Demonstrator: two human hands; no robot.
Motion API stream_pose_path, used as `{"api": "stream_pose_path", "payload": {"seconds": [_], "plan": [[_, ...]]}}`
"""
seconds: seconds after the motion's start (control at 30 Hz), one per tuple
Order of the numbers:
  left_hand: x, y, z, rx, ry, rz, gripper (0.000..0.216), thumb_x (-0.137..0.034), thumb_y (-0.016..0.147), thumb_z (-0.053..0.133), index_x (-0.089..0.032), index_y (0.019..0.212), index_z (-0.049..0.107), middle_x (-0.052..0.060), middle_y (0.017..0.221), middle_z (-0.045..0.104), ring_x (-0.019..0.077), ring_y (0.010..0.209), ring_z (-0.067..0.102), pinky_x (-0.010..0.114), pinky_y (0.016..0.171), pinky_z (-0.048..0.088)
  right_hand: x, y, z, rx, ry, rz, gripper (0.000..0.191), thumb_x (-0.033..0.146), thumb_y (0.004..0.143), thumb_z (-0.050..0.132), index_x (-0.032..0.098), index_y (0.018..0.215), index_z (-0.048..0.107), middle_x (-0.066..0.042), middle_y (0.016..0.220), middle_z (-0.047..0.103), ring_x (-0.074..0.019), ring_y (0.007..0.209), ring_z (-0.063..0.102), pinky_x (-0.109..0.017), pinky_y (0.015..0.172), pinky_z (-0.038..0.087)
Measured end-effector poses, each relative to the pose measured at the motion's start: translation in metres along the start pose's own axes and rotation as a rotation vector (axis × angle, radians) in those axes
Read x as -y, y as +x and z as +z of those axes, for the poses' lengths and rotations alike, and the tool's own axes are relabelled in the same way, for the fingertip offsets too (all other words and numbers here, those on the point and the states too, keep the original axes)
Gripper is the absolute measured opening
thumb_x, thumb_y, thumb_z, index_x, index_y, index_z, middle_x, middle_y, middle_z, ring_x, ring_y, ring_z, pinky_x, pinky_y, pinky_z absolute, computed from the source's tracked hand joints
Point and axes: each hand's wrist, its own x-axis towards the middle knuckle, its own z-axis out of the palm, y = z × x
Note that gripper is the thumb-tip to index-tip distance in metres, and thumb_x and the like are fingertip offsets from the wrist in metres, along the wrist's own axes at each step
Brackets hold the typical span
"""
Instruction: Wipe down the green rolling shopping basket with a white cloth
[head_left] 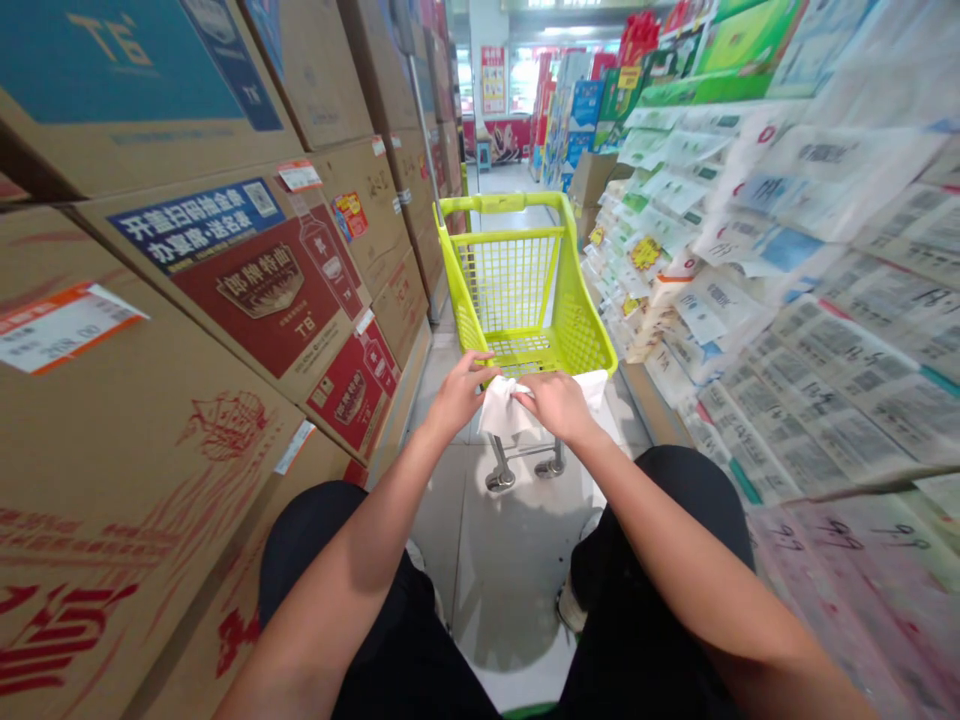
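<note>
A yellow-green plastic shopping cart (592,315) stands on small wheels right in front of my knees. At its near edge, a white cloth (506,412) is bunched up and hangs down a little. My right hand (553,402) pinches the cloth, with its fingers bent over it; a loose end sticks out to the right of that hand. My left hand (461,390) is at the cart's near left corner, fingers bent and their tips by the rim and the cloth's left edge. Whether the left fingers grip the rim or the cloth I cannot make out.
Stacked cardboard cartons (247,290) with price tags wall the left side. Packs of tissue paper (847,340) are piled along the right. Between them runs a narrow tiled aisle (495,590). Farther back are coloured boxes (581,120) and a blue stool (483,152).
</note>
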Motion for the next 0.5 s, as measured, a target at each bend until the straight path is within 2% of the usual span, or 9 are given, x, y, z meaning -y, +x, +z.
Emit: {"api": "stream_pose_path", "payload": {"seconds": [0.1, 0.33, 0.5], "plan": [[-0.001, 0.002, 0.002, -0.014, -0.01, -0.012, 0.021, -0.017, 0.093, 0.068, -0.021, 0.112, 0.076, 0.012, 0.14, 0.06, 0.0206, 0.109, 0.072, 0.041, 0.101, 0.059, 0.013, 0.004, 0.007, -0.036, -0.02, 0.065, 0.021, 0.038, 0.104, 0.061, 0.019, 0.104, 0.07, -0.009, 0.102, 0.079, -0.0257, 0.099, 0.07, -0.035, 0.087, 0.036], [0.008, 0.003, -0.004, -0.028, -0.024, -0.022, 0.025, -0.013, 0.092, 0.065, -0.021, 0.113, 0.076, 0.012, 0.138, 0.062, 0.0208, 0.111, 0.072, 0.04, 0.104, 0.057, 0.029, 0.013, 0.031, -0.163, -0.005, 0.135, 0.019, 0.037, 0.103, 0.061, 0.019, 0.103, 0.069, -0.01, 0.102, 0.078, -0.0273, 0.102, 0.066, -0.037, 0.089, 0.034], [0.001, 0.003, 0.002, -0.016, -0.002, -0.025, 0.022, -0.019, 0.094, 0.065, -0.022, 0.113, 0.077, 0.012, 0.138, 0.062, 0.0206, 0.108, 0.072, 0.039, 0.1, 0.058, 0.034, 0.014, 0.031, -0.164, -0.032, 0.157, 0.02, 0.036, 0.104, 0.059, 0.019, 0.101, 0.069, -0.011, 0.099, 0.078, -0.0287, 0.101, 0.066, -0.038, 0.088, 0.034]]}}
